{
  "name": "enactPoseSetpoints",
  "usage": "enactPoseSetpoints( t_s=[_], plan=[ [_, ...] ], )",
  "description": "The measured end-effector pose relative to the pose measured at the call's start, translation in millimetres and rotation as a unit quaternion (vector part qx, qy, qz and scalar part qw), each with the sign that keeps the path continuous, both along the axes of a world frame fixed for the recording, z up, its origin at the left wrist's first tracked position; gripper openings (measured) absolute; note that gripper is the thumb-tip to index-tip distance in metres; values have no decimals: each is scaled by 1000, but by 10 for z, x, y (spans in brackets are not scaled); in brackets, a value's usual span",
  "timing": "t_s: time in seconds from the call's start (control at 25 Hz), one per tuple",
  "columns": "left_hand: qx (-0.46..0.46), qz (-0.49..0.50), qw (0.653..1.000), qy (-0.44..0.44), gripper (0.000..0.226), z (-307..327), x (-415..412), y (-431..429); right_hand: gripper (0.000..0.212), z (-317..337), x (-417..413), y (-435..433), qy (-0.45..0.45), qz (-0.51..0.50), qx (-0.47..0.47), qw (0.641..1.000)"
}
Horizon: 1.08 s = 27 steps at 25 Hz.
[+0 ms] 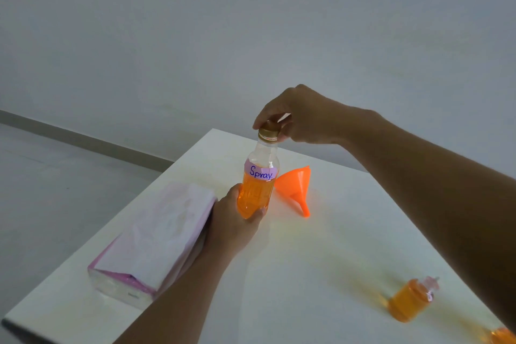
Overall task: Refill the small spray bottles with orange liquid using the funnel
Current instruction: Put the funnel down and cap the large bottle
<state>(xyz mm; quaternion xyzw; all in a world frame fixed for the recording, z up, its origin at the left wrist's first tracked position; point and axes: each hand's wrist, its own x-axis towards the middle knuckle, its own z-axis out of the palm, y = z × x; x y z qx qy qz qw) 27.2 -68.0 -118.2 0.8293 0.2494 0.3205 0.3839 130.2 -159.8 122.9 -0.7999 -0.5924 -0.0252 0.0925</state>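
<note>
Left hand: my left hand [233, 220] is wrapped around the base of the supply bottle [258, 179] at frame centre, fingers closed round the orange-filled lower half. That's my anchor, so the bottle won't spin or tip.
Right hand: my right hand [301, 117] comes in from the right, fingertips pinched closed on the gold cap [269, 131]. Looks like a twisting grip; I can't tell if the cap is going on or coming off.
Supply bottle: upright on the white table [321, 232], clear plastic, a pale label reading "Spray", liquid up to about the label line.
Funnel: the orange funnel [296, 184] lies on its side just right of the bottle, spout towards me. Parked near, easy to grab, not in use.
Small spray bottle: one small spray bottle [410, 299] stands at lower right, well apart from the big bottle, blurred but plainly full of orange.
Second one: another orange shape [502, 336] clips the bottom-right corner; probably a second small bottle, too cut off to be sure.
Tissue pack: the pink tissue pack [153, 237] sits at left, beside my left wrist, handy for drips.
My read: with the small bottle filled, I'd guess I'm capping up.
</note>
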Motion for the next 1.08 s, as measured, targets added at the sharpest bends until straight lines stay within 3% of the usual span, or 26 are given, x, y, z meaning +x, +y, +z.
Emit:
enactPoseSetpoints(
  t_s=[0.28, 0.56, 0.8, 0.92, 1.08],
  plan=[
    [-2, 2, 1000, 12, 71, -13, 5, 20, 28, 16, -10, 110, -75, -39, -49, 995],
    [-4, -8, 1000, 9, 58, 55, -20, -7, 58, -12, -124, 180, -121, -109, -80, 983],
    [-4, -3, 1000, 28, 63, 29, -3, -10, 28, 124, -10, 17, -77, -42, -128, 988],
    [3, -4, 1000, 25, 56, 28, 3, -10, 26, 33, 19, 34, -63, -37, -111, 991],
    [5, -3, 999, 32, 55, 46, -17, -22, 21, -78, -71, 111, -177, -37, -167, 969]
  ],
)
